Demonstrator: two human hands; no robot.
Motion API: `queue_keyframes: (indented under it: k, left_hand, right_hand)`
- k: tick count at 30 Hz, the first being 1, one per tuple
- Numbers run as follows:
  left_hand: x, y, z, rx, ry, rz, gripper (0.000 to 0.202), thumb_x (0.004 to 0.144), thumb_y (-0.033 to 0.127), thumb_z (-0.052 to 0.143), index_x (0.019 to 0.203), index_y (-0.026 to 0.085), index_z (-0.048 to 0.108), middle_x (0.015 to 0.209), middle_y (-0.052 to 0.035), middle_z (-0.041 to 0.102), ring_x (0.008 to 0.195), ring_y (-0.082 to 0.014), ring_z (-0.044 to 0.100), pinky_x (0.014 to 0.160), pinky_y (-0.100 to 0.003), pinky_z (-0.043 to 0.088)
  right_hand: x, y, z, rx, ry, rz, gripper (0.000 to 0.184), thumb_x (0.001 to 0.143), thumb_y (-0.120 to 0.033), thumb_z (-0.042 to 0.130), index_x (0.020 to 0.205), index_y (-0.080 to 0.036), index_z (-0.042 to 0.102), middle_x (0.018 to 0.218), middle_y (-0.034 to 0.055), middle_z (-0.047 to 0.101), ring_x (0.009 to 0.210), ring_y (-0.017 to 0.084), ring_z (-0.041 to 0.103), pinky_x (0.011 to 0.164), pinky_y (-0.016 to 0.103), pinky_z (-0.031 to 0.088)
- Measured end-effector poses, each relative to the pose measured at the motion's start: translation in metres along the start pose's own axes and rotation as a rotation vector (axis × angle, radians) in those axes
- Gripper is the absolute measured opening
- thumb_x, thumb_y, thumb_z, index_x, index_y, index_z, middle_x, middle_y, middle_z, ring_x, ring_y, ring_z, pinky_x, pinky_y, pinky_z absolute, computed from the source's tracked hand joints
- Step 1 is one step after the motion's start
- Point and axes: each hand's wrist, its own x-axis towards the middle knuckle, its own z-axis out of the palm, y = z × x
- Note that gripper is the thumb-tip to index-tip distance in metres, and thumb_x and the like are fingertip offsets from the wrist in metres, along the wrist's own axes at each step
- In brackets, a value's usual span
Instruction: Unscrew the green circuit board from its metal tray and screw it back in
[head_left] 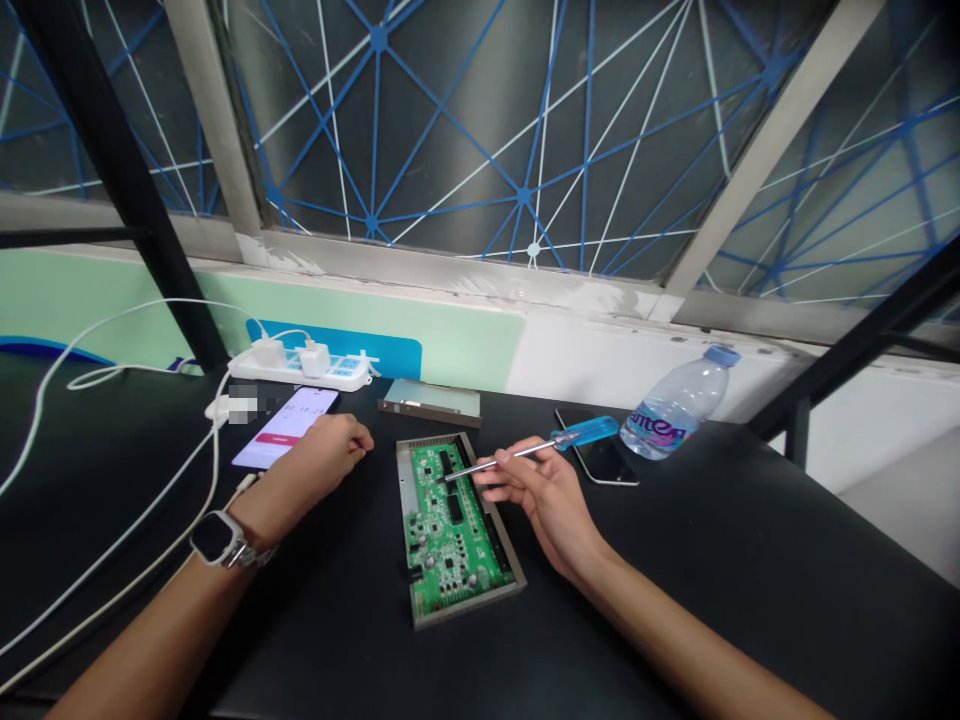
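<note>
A green circuit board lies in a shallow metal tray-like housing on the black table. In my right hand is a screwdriver with a clear blue handle, its shaft held between thumb and fingers. The screwdriver slants down to the left, its tip over the board's upper part; whether it touches is unclear. My left hand, with a watch on the wrist, is closed, left of the board and beside a lit phone showing a timer. What its curled fingers hold, if anything, is hidden.
Behind the board lies a flat metal cover. A dark phone and a water bottle are at the right. A white power strip with plugs stands back left, and white cables trail across the table's left side.
</note>
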Motion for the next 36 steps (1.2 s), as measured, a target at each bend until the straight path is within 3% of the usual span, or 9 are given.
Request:
queue_keyframes:
  k: [6,11,13,16,23,29,33,36]
  left_hand:
    - [0.0,-0.004,-0.002,-0.12,0.022,-0.006,0.017,0.069,0.021,0.061,0.081,0.02,0.073,0.08,-0.0051,0.074,0.07,-0.0203,0.068,0.065,-0.029,0.054]
    - [0.003,0.014,-0.007,-0.166,0.084,0.151,0.025,0.082,0.029,0.055,0.098,0.02,0.072,0.104,-0.0082,0.07,0.094,-0.0227,0.066,0.079,-0.032,0.054]
    - [0.008,0.023,-0.003,-0.162,0.062,0.211,0.026,0.086,0.028,0.052,0.102,0.02,0.07,0.106,-0.0083,0.069,0.094,-0.0218,0.065,0.081,-0.032,0.053]
    - [0.019,0.035,0.007,-0.112,-0.03,0.243,0.025,0.085,0.02,0.048,0.094,0.017,0.071,0.092,-0.0083,0.069,0.082,-0.0198,0.064,0.075,-0.029,0.05]
    - [0.043,0.06,0.018,-0.142,-0.081,0.301,0.026,0.082,0.015,0.047,0.083,0.018,0.072,0.078,-0.0065,0.07,0.069,-0.0182,0.063,0.065,-0.028,0.046]
    - [0.043,0.059,0.033,-0.232,-0.005,0.327,0.019,0.085,0.018,0.052,0.091,0.018,0.071,0.087,-0.0067,0.067,0.081,-0.0203,0.063,0.072,-0.031,0.049]
    - [0.031,0.062,0.031,-0.335,0.056,0.398,0.024,0.09,0.023,0.052,0.109,0.02,0.067,0.107,-0.0085,0.068,0.103,-0.023,0.062,0.091,-0.04,0.05]
    - [0.025,0.073,0.027,-0.538,0.087,0.415,0.028,0.092,0.023,0.052,0.118,0.02,0.063,0.116,-0.0088,0.068,0.106,-0.0217,0.063,0.095,-0.04,0.05]
  right_hand:
    - [0.0,-0.001,0.0,-0.016,0.01,0.02,0.033,0.075,-0.035,0.08,0.085,-0.018,0.053,0.084,0.0102,0.076,0.074,0.023,0.075,0.066,0.031,0.061]
    - [-0.001,0.001,0.001,0.001,0.018,-0.049,0.036,0.079,-0.037,0.075,0.09,-0.023,0.044,0.078,0.0034,0.074,0.072,0.024,0.075,0.06,0.032,0.06]
    - [-0.001,0.003,0.001,0.007,0.015,-0.084,0.036,0.082,-0.037,0.073,0.091,-0.024,0.04,0.076,0.0,0.071,0.069,0.023,0.074,0.058,0.033,0.059]
    - [0.001,0.004,0.0,0.004,0.011,-0.135,0.035,0.084,-0.036,0.07,0.091,-0.026,0.037,0.078,-0.0022,0.069,0.065,0.021,0.073,0.057,0.032,0.058]
    - [0.006,0.003,-0.004,-0.041,-0.003,-0.241,0.032,0.084,-0.033,0.068,0.088,-0.026,0.037,0.077,-0.0055,0.065,0.058,0.014,0.066,0.057,0.026,0.051]
    - [0.012,-0.005,-0.006,-0.196,-0.014,-0.348,0.024,0.09,-0.031,0.06,0.092,-0.027,0.037,0.078,-0.0064,0.06,0.055,0.011,0.06,0.056,0.026,0.048]
    - [0.024,-0.019,0.0,-0.405,-0.053,-0.413,0.018,0.093,-0.033,0.054,0.097,-0.027,0.038,0.08,-0.0049,0.059,0.055,0.011,0.059,0.055,0.026,0.048]
    - [0.039,-0.035,0.015,-0.603,-0.109,-0.441,0.016,0.092,-0.032,0.053,0.101,-0.026,0.041,0.078,-0.0045,0.058,0.053,0.011,0.059,0.052,0.025,0.047]
